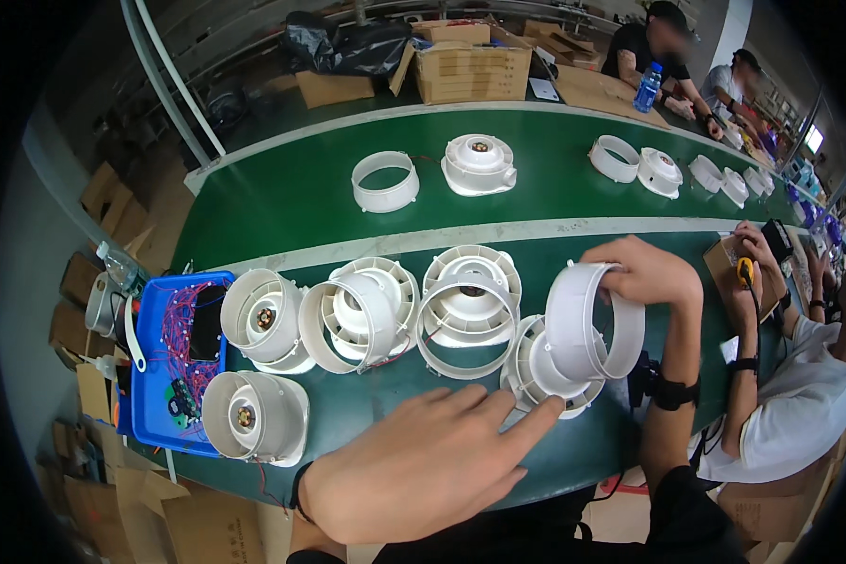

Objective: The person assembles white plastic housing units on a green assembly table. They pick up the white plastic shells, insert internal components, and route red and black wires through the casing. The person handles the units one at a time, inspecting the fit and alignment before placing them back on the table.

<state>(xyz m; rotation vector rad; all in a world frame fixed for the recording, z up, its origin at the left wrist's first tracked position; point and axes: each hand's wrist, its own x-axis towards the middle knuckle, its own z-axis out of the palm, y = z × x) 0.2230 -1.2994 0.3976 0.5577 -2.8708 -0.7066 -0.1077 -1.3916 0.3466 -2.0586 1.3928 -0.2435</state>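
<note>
My right hand [656, 268] grips the upper rim of a white plastic ring [573, 320], fingers over the edge. The ring is tilted, above and partly in front of a white round fan housing [536, 371] at the right of the row. My left hand [432, 461] is spread palm down, its index fingertip at the near edge of that housing. Left of it, another loose ring [434, 357] leans before a housing [484, 258]. Further left, a ring [376, 320] stands against another housing [399, 282]. Two units with rings fitted [254, 362] [287, 432] stand beside the tray.
A blue tray [146, 376] at the left holds red and blue wires [183, 324] and a green circuit board [180, 402]. Across the divider lie a ring [385, 197] and a housing [479, 179]. A co-worker in a white shirt [780, 404] sits close on my right.
</note>
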